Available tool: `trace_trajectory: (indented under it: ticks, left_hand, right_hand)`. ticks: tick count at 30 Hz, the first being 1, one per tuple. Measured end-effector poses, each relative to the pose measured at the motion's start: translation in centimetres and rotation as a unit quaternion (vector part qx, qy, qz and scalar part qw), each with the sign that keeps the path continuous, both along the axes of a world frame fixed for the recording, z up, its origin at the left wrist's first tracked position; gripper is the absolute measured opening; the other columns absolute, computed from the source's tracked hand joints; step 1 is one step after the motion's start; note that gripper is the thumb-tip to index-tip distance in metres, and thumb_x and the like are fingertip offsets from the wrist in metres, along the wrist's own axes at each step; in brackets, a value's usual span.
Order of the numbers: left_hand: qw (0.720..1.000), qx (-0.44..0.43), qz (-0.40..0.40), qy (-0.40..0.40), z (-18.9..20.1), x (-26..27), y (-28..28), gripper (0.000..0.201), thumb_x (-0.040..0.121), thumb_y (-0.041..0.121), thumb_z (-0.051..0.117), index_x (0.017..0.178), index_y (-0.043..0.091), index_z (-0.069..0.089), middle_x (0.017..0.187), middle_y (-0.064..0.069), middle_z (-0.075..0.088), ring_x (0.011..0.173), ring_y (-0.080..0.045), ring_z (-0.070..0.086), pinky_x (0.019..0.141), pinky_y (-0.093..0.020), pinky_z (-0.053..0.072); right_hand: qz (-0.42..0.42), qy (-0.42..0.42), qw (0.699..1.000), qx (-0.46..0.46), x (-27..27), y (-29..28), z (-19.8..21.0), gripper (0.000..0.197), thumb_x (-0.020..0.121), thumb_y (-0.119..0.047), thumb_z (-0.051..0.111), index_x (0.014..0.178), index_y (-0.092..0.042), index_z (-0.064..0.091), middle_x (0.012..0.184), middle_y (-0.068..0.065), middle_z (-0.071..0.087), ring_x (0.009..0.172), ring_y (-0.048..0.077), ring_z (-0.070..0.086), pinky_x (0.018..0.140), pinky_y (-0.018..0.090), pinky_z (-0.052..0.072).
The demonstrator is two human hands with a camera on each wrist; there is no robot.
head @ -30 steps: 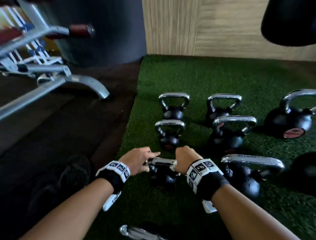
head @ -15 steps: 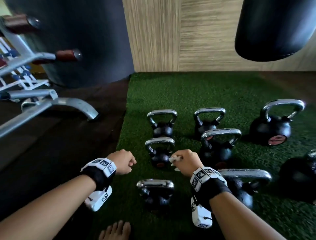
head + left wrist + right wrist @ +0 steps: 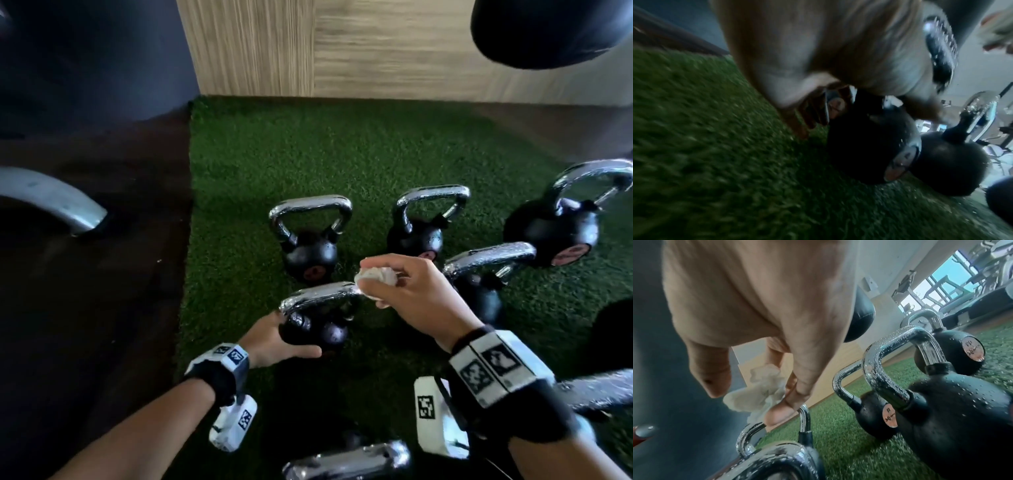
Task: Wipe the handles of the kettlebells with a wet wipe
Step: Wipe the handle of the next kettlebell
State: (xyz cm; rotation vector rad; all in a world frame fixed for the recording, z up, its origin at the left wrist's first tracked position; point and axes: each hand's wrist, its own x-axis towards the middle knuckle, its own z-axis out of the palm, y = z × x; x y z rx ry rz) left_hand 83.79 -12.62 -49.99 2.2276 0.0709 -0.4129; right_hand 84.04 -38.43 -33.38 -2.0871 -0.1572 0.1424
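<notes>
Several black kettlebells with wet chrome handles stand on the green turf (image 3: 260, 164). My left hand (image 3: 291, 341) grips the round body of a small kettlebell (image 3: 325, 334) from the left, thumb under it. In the left wrist view that body (image 3: 865, 146) sits dark under my palm. Its chrome handle (image 3: 318, 296) runs across above my fingers. My right hand (image 3: 387, 284) pinches a crumpled white wet wipe (image 3: 375, 274) and holds it at the handle's right end. The right wrist view shows the wipe (image 3: 760, 394) against my thumb, just above the handle (image 3: 804, 420).
Behind stand two small kettlebells (image 3: 310, 255) (image 3: 416, 240); a mid-sized one (image 3: 479, 298) and a large one (image 3: 551, 233) are on the right. Another chrome handle (image 3: 349, 460) lies below my wrists. A grey machine foot (image 3: 51, 202) rests on the dark floor, a black bag (image 3: 555, 31) hangs top right.
Both hands left the nearest kettlebell and moved forward. My left hand, a loose fist before, now grips the second kettlebell's body, and my right hand has brought the wipe to its handle.
</notes>
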Motion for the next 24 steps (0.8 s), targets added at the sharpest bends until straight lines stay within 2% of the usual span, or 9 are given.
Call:
trace_trajectory:
  ticks: [2, 4, 7, 9, 12, 16, 18, 22, 24]
  left_hand:
    - [0.998, -0.06, 0.007, -0.033, -1.4, 1.1, -1.3, 0.06, 0.039, 0.09, 0.076, 0.095, 0.07, 0.064, 0.099, 0.044, 0.068, 0.098, 0.023, 0.06, 0.082, 0.002, 0.041]
    - [0.993, -0.107, 0.004, -0.052, -1.9, 2.0, -1.7, 0.049, 0.054, 0.081, 0.079, 0.1, 0.07, 0.065, 0.108, 0.039, 0.069, 0.105, 0.02, 0.062, 0.09, -0.003, 0.042]
    - [0.987, -0.135, -0.044, -0.07, -1.9, 3.3, -1.1, 0.056, 0.073, 0.067, 0.077, 0.124, 0.049, 0.066, 0.125, 0.029, 0.068, 0.122, 0.01, 0.058, 0.107, -0.016, 0.041]
    - [0.982, -0.159, -0.06, -0.078, -2.0, 3.8, -1.0, 0.061, 0.079, 0.058, 0.078, 0.133, 0.034, 0.064, 0.132, 0.023, 0.066, 0.128, 0.005, 0.056, 0.113, -0.023, 0.04]
    - [0.972, -0.207, -0.061, -0.097, -2.4, 3.6, -1.3, 0.051, 0.086, 0.037, 0.08, 0.135, 0.034, 0.063, 0.135, 0.019, 0.066, 0.131, 0.002, 0.056, 0.11, -0.015, 0.04]
    - [0.962, -0.251, -0.024, -0.101, -3.0, 2.8, -1.8, 0.048, 0.084, 0.04, 0.081, 0.129, 0.043, 0.065, 0.132, 0.021, 0.068, 0.127, 0.002, 0.059, 0.1, -0.006, 0.042]
    - [0.965, -0.247, -0.016, -0.09, -3.2, 2.7, -1.8, 0.052, 0.08, 0.049, 0.082, 0.129, 0.042, 0.065, 0.13, 0.02, 0.069, 0.126, 0.0, 0.06, 0.102, -0.011, 0.044]
    - [0.972, -0.227, 0.006, -0.064, -3.6, 2.7, -1.7, 0.054, 0.07, 0.064, 0.082, 0.117, 0.04, 0.073, 0.118, 0.015, 0.075, 0.116, -0.002, 0.067, 0.109, -0.037, 0.049]
    - [0.975, -0.214, 0.011, -0.06, -3.7, 2.7, -1.8, 0.054, 0.064, 0.075, 0.08, 0.11, 0.047, 0.073, 0.111, 0.016, 0.077, 0.109, 0.0, 0.07, 0.106, -0.039, 0.052]
  right_hand:
    - [0.011, -0.01, 1.0, -0.026, 0.6, 0.2, -0.3, 0.035, 0.07, -0.051, 0.077, 0.104, -0.041, 0.075, 0.104, -0.011, 0.076, 0.083, 0.012, 0.075, 0.083, 0.045, 0.062]
    - [0.018, -0.043, 0.996, -0.073, 1.2, 0.4, -0.8, 0.028, 0.08, -0.033, 0.077, 0.107, -0.04, 0.075, 0.108, -0.017, 0.074, 0.093, 0.004, 0.071, 0.091, 0.034, 0.058]
    - [0.03, -0.099, 0.987, -0.123, 1.6, 1.2, -1.4, 0.032, 0.082, -0.019, 0.078, 0.109, -0.036, 0.075, 0.104, -0.02, 0.073, 0.096, -0.006, 0.065, 0.086, 0.009, 0.047]
    - [0.042, -0.124, 0.98, -0.147, 1.6, 1.9, -1.6, 0.033, 0.083, -0.018, 0.078, 0.112, -0.033, 0.073, 0.102, -0.018, 0.073, 0.093, -0.005, 0.064, 0.08, 0.002, 0.042]
    - [0.053, -0.145, 0.972, -0.178, 1.3, 3.3, -1.8, 0.035, 0.082, -0.018, 0.078, 0.115, -0.026, 0.069, 0.096, -0.011, 0.072, 0.086, 0.005, 0.064, 0.075, 0.009, 0.045]
    - [0.083, -0.134, 0.962, -0.222, 1.7, 5.5, -2.0, 0.022, 0.085, -0.011, 0.072, 0.106, -0.017, 0.074, 0.101, -0.001, 0.07, 0.094, 0.02, 0.066, 0.086, 0.034, 0.052]
    - [0.096, -0.124, 0.957, -0.244, 1.7, 6.4, -2.1, 0.016, 0.089, -0.008, 0.068, 0.104, -0.012, 0.074, 0.101, 0.002, 0.063, 0.094, 0.025, 0.065, 0.084, 0.04, 0.052]
    - [0.076, -0.113, 0.952, -0.275, 1.4, 6.2, -1.9, 0.021, 0.089, -0.004, 0.066, 0.105, -0.013, 0.075, 0.101, 0.003, 0.06, 0.093, 0.027, 0.066, 0.083, 0.041, 0.054]
    - [0.049, -0.11, 0.951, -0.283, 1.4, 5.8, -1.6, 0.021, 0.086, -0.001, 0.066, 0.101, -0.012, 0.075, 0.101, 0.002, 0.062, 0.094, 0.026, 0.066, 0.082, 0.039, 0.055]
